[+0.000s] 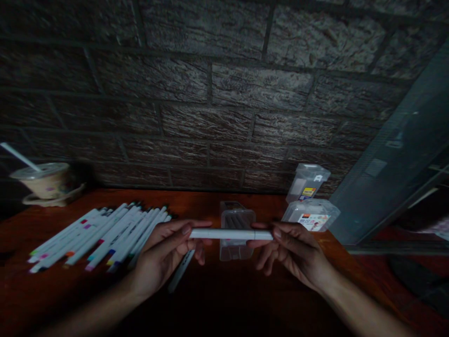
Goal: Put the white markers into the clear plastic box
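A white marker pen (229, 233) is held level above the table, one end in each hand. My left hand (163, 250) pinches its left end between thumb and fingers, and my right hand (293, 248) pinches the right end. Behind and below the pen stands a clear plastic case (237, 253), partly covered by it. Under my left hand lies a single white marker (181, 271), its upper part hidden by the fingers. To the left, many white markers with coloured ends (105, 236) lie side by side in a spread pile.
On the brown wooden table (196, 201), a clear case with a yellow label (308, 182) and a clear lid-like piece (312, 215) stand at the back right. A drink cup with a straw (44, 180) sits back left. A stone-block wall (210, 117) rises behind.
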Demonstrator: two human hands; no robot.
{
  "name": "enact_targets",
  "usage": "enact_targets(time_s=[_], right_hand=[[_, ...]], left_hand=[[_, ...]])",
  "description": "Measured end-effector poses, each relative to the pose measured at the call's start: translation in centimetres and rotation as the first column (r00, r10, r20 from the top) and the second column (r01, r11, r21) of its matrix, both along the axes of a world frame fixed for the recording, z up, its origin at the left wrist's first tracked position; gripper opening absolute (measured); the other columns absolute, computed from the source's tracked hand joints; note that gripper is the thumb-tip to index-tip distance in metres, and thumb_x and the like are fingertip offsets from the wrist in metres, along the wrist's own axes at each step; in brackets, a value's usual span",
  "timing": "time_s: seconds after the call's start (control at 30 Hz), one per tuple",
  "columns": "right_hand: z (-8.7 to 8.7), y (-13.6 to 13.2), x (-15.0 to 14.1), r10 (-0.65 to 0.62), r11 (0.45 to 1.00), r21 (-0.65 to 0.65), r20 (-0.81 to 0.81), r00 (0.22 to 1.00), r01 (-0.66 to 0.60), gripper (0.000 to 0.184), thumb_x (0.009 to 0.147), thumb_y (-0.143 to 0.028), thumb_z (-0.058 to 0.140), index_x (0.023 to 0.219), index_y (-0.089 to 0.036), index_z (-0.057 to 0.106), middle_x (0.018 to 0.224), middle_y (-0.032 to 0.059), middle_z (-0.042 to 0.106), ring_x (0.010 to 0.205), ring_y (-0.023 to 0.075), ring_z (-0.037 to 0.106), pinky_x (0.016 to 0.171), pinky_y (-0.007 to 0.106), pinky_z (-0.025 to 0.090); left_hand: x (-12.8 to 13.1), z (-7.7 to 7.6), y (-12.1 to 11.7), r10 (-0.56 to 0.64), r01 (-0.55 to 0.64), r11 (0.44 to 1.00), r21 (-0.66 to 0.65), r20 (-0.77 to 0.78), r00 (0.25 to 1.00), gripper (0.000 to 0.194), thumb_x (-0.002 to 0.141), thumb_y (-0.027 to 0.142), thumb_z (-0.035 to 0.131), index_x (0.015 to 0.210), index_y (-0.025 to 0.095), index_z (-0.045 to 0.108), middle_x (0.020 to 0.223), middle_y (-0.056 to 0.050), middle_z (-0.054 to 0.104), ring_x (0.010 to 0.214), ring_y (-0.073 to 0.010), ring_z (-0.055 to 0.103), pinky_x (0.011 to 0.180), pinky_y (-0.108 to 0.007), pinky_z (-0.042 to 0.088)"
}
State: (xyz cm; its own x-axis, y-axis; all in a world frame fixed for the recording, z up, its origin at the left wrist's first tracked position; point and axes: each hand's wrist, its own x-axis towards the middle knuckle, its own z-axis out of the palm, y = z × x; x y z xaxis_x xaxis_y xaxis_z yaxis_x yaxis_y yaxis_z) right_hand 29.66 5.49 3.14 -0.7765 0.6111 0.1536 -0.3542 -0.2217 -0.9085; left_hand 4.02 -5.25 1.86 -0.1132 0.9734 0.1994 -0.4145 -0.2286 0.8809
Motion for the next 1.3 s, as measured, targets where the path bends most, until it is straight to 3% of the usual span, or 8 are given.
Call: enact_targets(time_s=[0.2, 0.43, 0.6, 0.77, 1.03, 1.2, 1.3], right_hand=[[0.0, 0.2, -0.1, 0.009, 1.0, -0.023, -0.035, 0.999, -0.01, 0.028, 0.097, -0.035, 0.074, 0.115, -0.014, 0.079, 0.098, 0.0185, 0.084, 0.071, 0.0243, 0.083, 0.057, 0.027, 0.066], [-0.6, 0.3, 0.2, -0.043, 0.996, 0.082, -0.005, 0.999, 0.043, 0.024, 0.099, -0.034, 0.071, 0.112, -0.016, 0.081, 0.095, 0.0151, 0.085, 0.066, 0.0194, 0.081, 0.057, 0.024, 0.066], [-0.9, 0.5, 0.1, -0.092, 0.982, 0.172, 0.045, 0.995, 0.083, 0.021, 0.098, -0.034, 0.073, 0.101, -0.017, 0.084, 0.087, 0.0122, 0.085, 0.063, 0.018, 0.081, 0.054, 0.021, 0.065], [-1.2, 0.0, -0.2, -0.191, 0.953, 0.254, 0.088, 0.978, 0.163, 0.013, 0.091, -0.031, 0.081, 0.098, -0.021, 0.085, 0.08, 0.0086, 0.085, 0.055, 0.018, 0.079, 0.048, 0.02, 0.064], [-2.0, -0.7, -0.3, -0.352, 0.871, 0.42, 0.171, 0.92, 0.255, 0.014, 0.079, -0.025, 0.089, 0.091, -0.02, 0.085, 0.063, 0.0032, 0.08, 0.047, 0.0124, 0.072, 0.048, 0.015, 0.06], [-2.2, -0.8, -0.1, -0.459, 0.765, 0.587, 0.207, 0.864, 0.266, 0.015, 0.078, -0.028, 0.089, 0.091, -0.02, 0.085, 0.07, 0.0042, 0.081, 0.053, 0.0131, 0.072, 0.049, 0.017, 0.058], [-2.1, -0.8, 0.0, -0.456, 0.751, 0.615, 0.218, 0.863, 0.242, 0.015, 0.08, -0.031, 0.087, 0.09, -0.02, 0.085, 0.068, 0.0042, 0.08, 0.053, 0.0141, 0.072, 0.048, 0.018, 0.059]], left_hand=[[0.1, 0.0, -0.2, -0.013, 0.013, 1.0, 0.0, 0.006, 1.0, 0.027, 0.089, 0.033, 0.078, 0.11, 0.017, 0.085, 0.077, -0.012, 0.081, 0.059, -0.0193, 0.07, 0.055, -0.029, 0.061], [0.0, -0.5, -0.2, -0.015, 0.013, 1.0, -0.022, -0.079, 0.997, 0.031, 0.092, 0.038, 0.076, 0.113, 0.016, 0.083, 0.082, -0.012, 0.082, 0.057, -0.0161, 0.072, 0.057, -0.025, 0.059], [-0.1, -0.9, -0.2, 0.05, -0.045, 0.999, 0.022, -0.272, 0.961, 0.031, 0.096, 0.037, 0.071, 0.115, 0.015, 0.081, 0.079, -0.009, 0.081, 0.055, -0.014, 0.07, 0.056, -0.024, 0.057], [0.4, -0.7, -0.4, 0.126, -0.136, 0.991, 0.012, -0.458, 0.88, 0.026, 0.091, 0.029, 0.074, 0.109, 0.013, 0.081, 0.068, -0.004, 0.075, 0.048, -0.0111, 0.065, 0.048, -0.02, 0.052], [1.0, -0.1, -0.5, 0.216, -0.222, 0.973, 0.069, -0.619, 0.755, 0.018, 0.082, 0.024, 0.077, 0.096, 0.015, 0.083, 0.047, 0.003, 0.065, 0.038, -0.0095, 0.058, 0.038, -0.015, 0.044], [1.4, -0.1, -0.3, 0.264, -0.236, 0.963, 0.13, -0.631, 0.729, 0.012, 0.075, 0.019, 0.083, 0.087, 0.017, 0.083, 0.057, 0.002, 0.071, 0.039, -0.008, 0.057, 0.038, -0.014, 0.045], [1.4, -0.7, -0.3, 0.272, -0.231, 0.962, 0.148, -0.632, 0.726, 0.012, 0.075, 0.017, 0.084, 0.086, 0.016, 0.082, 0.066, 0.0, 0.076, 0.043, -0.007, 0.058, 0.04, -0.013, 0.045]])
